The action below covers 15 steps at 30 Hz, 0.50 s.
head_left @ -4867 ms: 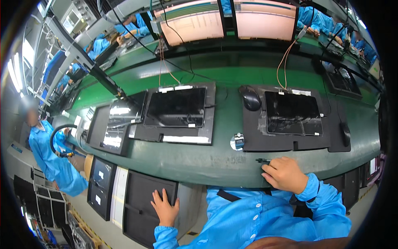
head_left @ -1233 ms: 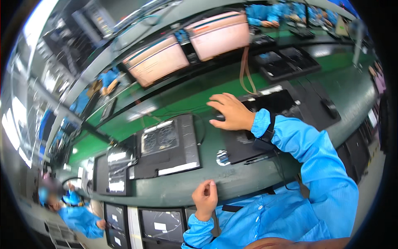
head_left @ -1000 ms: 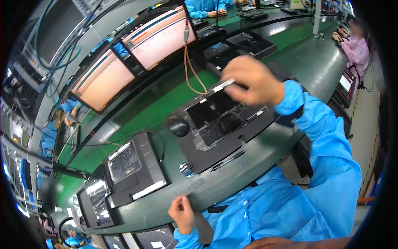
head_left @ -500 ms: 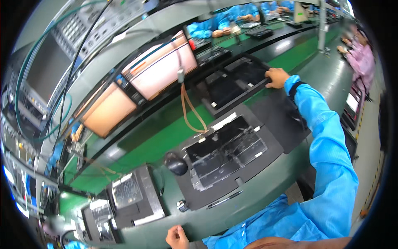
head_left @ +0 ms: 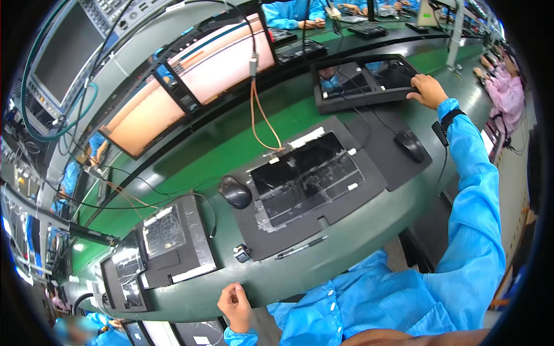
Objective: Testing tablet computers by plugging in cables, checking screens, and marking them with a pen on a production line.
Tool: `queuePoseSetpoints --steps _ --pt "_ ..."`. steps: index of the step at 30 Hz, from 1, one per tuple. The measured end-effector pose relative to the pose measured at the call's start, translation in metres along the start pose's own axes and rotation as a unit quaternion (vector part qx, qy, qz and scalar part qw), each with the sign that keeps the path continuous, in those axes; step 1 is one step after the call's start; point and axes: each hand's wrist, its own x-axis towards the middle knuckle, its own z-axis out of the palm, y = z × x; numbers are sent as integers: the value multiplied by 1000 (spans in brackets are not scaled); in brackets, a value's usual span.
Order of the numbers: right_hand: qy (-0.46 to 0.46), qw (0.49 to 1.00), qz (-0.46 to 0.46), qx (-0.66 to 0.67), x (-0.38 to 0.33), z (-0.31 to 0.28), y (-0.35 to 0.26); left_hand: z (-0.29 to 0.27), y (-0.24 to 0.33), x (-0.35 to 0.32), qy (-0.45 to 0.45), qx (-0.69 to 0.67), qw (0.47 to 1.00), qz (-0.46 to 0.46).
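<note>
The right hand (head_left: 428,90), arm fully extended, rests its grip on the near edge of the black open-backed panel (head_left: 365,81) to steady it, while the left hand (head_left: 235,301) hangs loosely clenched, empty, below the green tabletop (head_left: 358,228).

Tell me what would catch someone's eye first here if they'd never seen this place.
Probably the long green workbench curving across the picture, with opened flat devices on black mats along it; the nearest one lies in the middle beside a black mouse. The right hand reaches far out to the edge of another device at the upper right, while the left hand rests at the bench's near edge. Two pale glowing screens stand behind.
</note>
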Motion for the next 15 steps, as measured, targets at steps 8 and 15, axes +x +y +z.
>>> queuePoseSetpoints --steps 8,15 --pt "-3 980 201 0 -172 -34 -13 5 -5 3 -2 7 999 48" --pt "-55 957 283 25 -236 -44 -75 1 -5 3 -9 -1 999 52"
